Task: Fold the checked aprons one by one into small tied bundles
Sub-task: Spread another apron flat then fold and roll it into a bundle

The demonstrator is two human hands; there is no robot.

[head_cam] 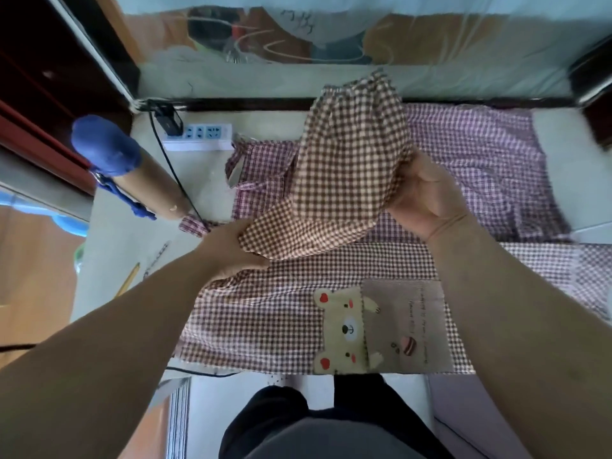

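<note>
Brown-checked apron (334, 183), gripped at its edges by the left hand (228, 250) and right hand (427, 197), could slump unevenly if either grip loosens.

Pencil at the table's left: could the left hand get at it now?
Probably, but not freely. The pencil lies uncovered beside the left forearm, yet the left hand has its grip on the brown checked apron and would have to let go first.
</note>
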